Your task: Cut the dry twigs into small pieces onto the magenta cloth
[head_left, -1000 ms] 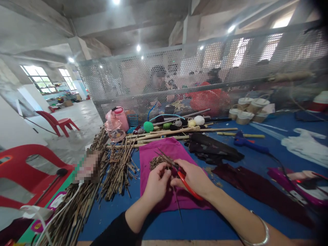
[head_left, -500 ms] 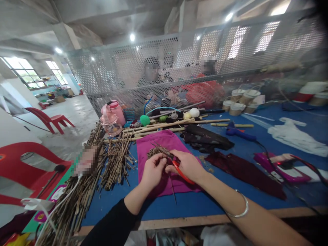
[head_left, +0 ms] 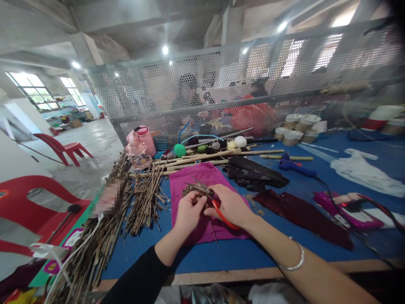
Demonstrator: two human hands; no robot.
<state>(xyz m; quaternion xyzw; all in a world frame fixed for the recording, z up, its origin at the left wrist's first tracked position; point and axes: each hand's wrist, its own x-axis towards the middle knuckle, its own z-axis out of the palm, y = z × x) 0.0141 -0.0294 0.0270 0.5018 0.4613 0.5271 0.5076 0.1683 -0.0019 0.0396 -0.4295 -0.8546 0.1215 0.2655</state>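
Note:
On a magenta cloth [head_left: 186, 175] my two hands are close together. My right hand [head_left: 232, 207] grips red-handled scissors [head_left: 223, 216]; their blades are spread and point up and left. Thumb and fingertips of my left hand [head_left: 189, 211] pinch together just beside the blades. A thin twig [head_left: 215, 236] sticks out below the hands, apparently held in that pinch, its upper part hidden by the fingers. Just beyond my left fingers lies a small heap of short twig pieces [head_left: 187, 191], partly covered by the hand and blades.
Bundles of brown twigs [head_left: 147, 198] lie at left, near a pink jug [head_left: 147, 141]. Yarn balls and long sticks line the back, before a perforated screen [head_left: 139, 97] with people behind. At right are dark red fabric [head_left: 303, 215], a blue glue gun [head_left: 295, 166] and white fabric [head_left: 367, 169].
The scissors' blades have spread wider apart. Both hands stay in nearly the same place over the cloth, and the view has shifted slightly.

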